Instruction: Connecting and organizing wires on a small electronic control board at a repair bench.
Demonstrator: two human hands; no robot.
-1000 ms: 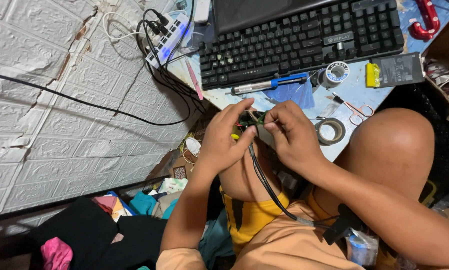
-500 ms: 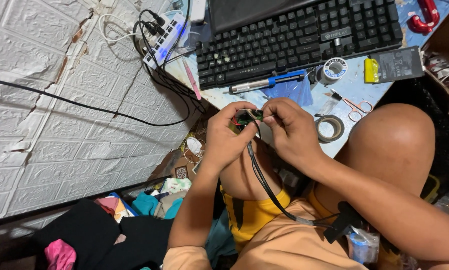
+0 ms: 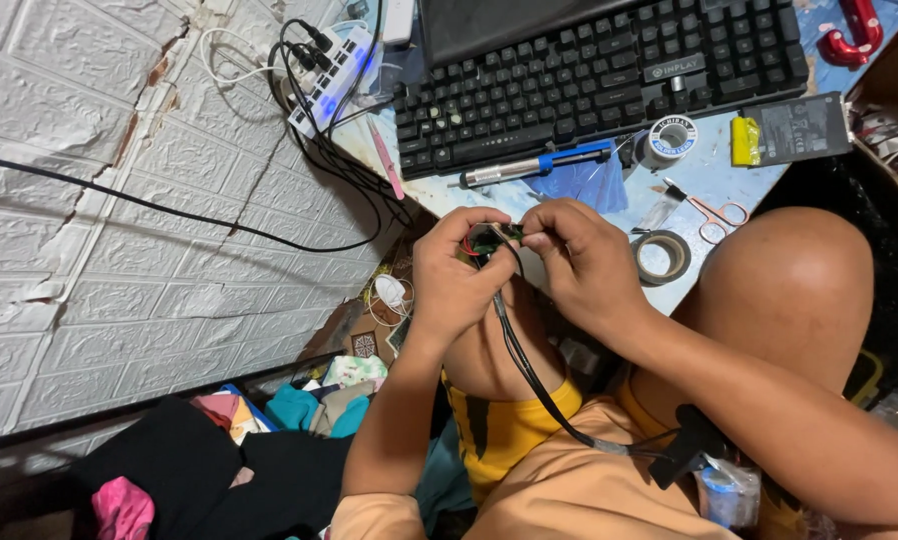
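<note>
I see both hands raised before the desk edge: my left hand [image 3: 456, 275] and right hand [image 3: 577, 262] pinch a small green circuit board [image 3: 486, 239] between closed fingertips, its black cable [image 3: 529, 375] trailing down. I judge fine wire-fitting is under way, needing steady fingers.

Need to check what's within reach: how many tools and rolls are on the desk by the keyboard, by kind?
Soldering iron: 1
Scissors: 1
Solder spool: 1
Tape roll: 1
Total: 4
</note>
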